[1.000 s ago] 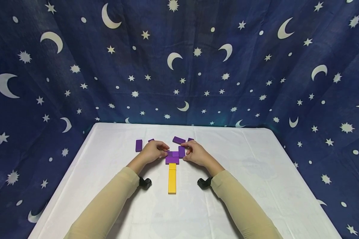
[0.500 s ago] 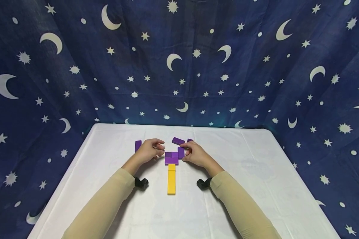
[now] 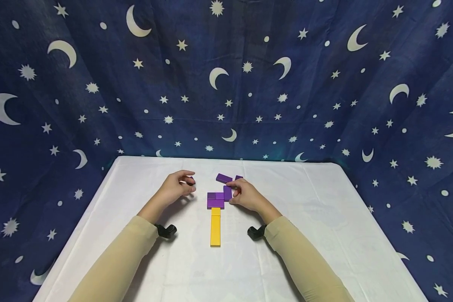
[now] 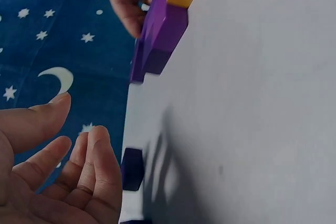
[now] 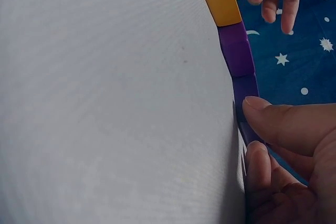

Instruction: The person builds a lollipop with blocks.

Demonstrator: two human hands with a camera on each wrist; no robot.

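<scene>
My right hand (image 3: 249,196) pinches the ends of an upright-set purple block (image 3: 227,193) between thumb and forefinger; the thumb (image 5: 262,106) shows against it in the right wrist view. That block sits against the right side of a purple group, whose front bar (image 3: 215,204) lies crosswise. From this bar a line of yellow blocks (image 3: 215,230) runs toward the person. To the left of the group, my left hand (image 3: 172,186) hovers with parted, loosely bent fingers and holds nothing. A loose purple block (image 4: 132,169) lies on the table beyond its fingertips.
Behind the right hand lie a slanted purple block (image 3: 224,178) and another purple block (image 3: 239,177), partly hidden. A white cloth (image 3: 287,260) covers the table. Dark blue curtain (image 3: 226,113) with moons and stars encloses the back and sides.
My left hand has left the purple group and moved left and slightly back, now covering the loose block at the far left. The right hand keeps its place at the purple block.
</scene>
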